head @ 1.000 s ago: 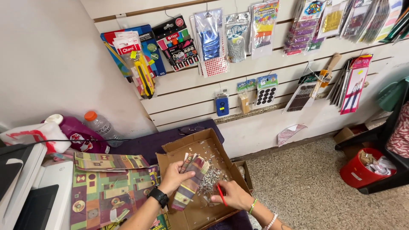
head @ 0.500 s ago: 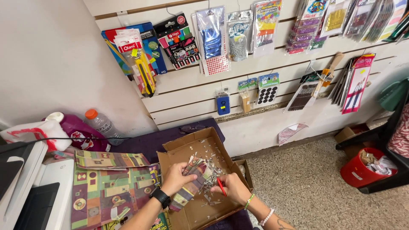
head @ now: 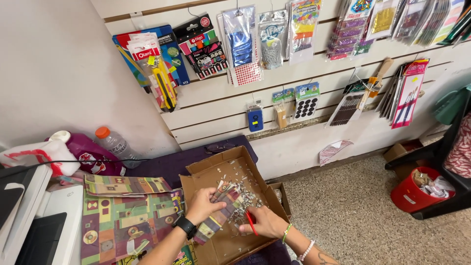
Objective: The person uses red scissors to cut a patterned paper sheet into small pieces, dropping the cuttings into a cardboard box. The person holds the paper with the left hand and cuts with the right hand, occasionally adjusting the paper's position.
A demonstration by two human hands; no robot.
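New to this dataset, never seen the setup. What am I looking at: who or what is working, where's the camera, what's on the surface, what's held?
No machine here: a person works with two bare hands, and the single camera sits on their head, looking down. The left hand, with a black watch at the wrist, holds a strip of patterned paper. The right hand grips a thin red tool; what kind it is, I cannot tell. Both are over an open cardboard box with small paper scraps inside. Beside it lie patterned paper sheets. Packaged craft supplies hang on the slat wall behind.
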